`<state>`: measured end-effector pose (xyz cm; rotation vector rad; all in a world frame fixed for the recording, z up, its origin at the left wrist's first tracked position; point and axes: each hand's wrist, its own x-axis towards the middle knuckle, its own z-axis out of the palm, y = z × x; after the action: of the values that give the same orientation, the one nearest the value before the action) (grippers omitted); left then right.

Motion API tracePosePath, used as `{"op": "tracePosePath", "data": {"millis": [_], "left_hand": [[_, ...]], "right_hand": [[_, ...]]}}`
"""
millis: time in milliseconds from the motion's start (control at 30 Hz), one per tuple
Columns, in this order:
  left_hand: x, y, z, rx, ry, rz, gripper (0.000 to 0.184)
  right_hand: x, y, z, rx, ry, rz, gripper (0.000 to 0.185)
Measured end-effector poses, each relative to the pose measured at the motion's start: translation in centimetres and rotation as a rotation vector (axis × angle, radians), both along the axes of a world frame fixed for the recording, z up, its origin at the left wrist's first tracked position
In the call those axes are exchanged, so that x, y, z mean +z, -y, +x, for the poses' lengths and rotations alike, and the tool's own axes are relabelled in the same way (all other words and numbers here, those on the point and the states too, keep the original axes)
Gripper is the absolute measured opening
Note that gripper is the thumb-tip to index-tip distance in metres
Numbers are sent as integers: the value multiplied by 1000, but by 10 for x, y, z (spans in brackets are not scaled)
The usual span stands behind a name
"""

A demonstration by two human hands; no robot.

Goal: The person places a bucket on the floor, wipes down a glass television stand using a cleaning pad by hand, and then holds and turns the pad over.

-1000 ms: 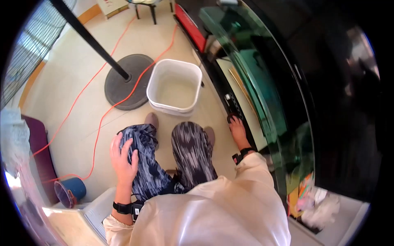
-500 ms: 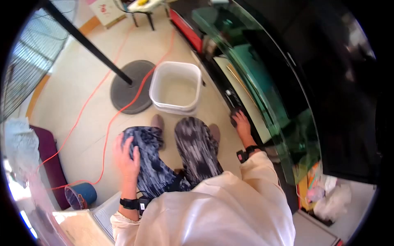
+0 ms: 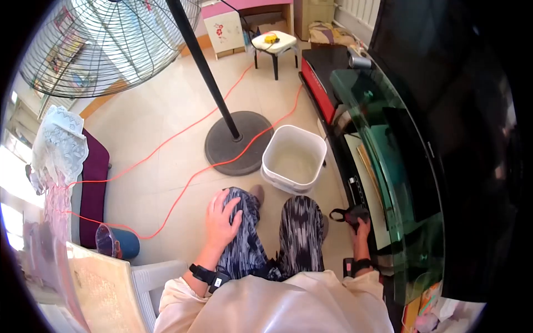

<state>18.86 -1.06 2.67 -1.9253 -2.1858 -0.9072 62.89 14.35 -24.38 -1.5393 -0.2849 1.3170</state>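
My left hand [image 3: 222, 221] rests on my left knee with its fingers spread, holding nothing. At the right, beside the black TV stand [image 3: 340, 161], my right hand [image 3: 361, 233] is closed on a small black object [image 3: 355, 215] with a dark loop sticking out to its left. What the object is, I cannot make out. A white square bucket [image 3: 294, 158] stands on the floor in front of my feet, next to the round fan base [image 3: 222, 158].
A black pole rises from the base to a wire fan cage [image 3: 111, 44]. An orange cord [image 3: 186, 194] crosses the floor. A blue bin [image 3: 127, 243] stands at the left, a small stool [image 3: 275, 42] at the back, and glass shelves [image 3: 397, 222] at the right.
The view has tilted up and turned, showing more of the fan cage and the back of the room. My right hand has the black object lifted, its loop now visible. My left hand stays on the knee.
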Motion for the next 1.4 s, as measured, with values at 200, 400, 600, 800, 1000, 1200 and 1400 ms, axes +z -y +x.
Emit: {"op": "tracePosePath", "data": {"millis": [200,400,600,800,1000,1200,1400], "left_hand": [[-4,1,2,-3,-1,28,33],[-6,1,3,-12,19,14,33],[-8,2,4,-6,-3,24,33],[24,-6,11,-68,-58,-92,48],[32,-34,51,-415,1311,-292,74],[27,-30,59,-240,1808,-414,34],[17,-14,52,-199,1759,-283,23]], "right_hand": [[69,41,-7,-139,-530,-61,27],[122,58,-28,-51,-749,202,38],[151,51,-36,-37,-805,322,48],[267,47,-84,42,-860,350,66],[266,52,-153,397,-539,576,35],[268,70,-212,531,-1025,163,28],[255,84,-200,736,-673,247,27]]}}
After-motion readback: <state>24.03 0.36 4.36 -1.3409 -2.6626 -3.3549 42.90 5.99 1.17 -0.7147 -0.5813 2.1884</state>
